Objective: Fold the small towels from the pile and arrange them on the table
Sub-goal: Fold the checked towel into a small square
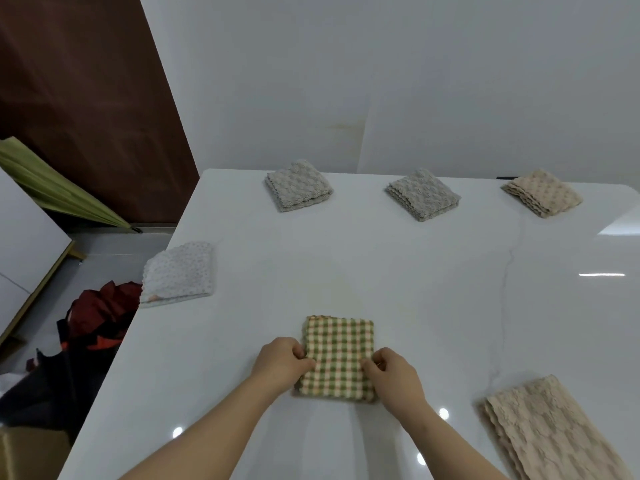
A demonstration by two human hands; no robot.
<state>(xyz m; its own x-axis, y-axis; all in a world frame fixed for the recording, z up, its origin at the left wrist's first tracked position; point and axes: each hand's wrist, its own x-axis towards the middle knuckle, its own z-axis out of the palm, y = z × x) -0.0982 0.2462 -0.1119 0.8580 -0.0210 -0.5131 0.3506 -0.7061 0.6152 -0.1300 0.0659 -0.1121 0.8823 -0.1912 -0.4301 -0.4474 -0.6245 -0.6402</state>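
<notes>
A green and cream checked towel lies folded into a narrow rectangle on the white table, near the front middle. My left hand pinches its left edge about halfway down. My right hand pinches the right edge opposite. Along the back edge lie three folded towels: a grey one, another grey one and a beige one. A folded white speckled towel overhangs the table's left edge. The beige pile of flat towels sits at the front right.
A white wall stands right behind the table. Left of the table, on the floor, lie dark red and black clothes, a green folded cloth, a white panel and a cardboard box.
</notes>
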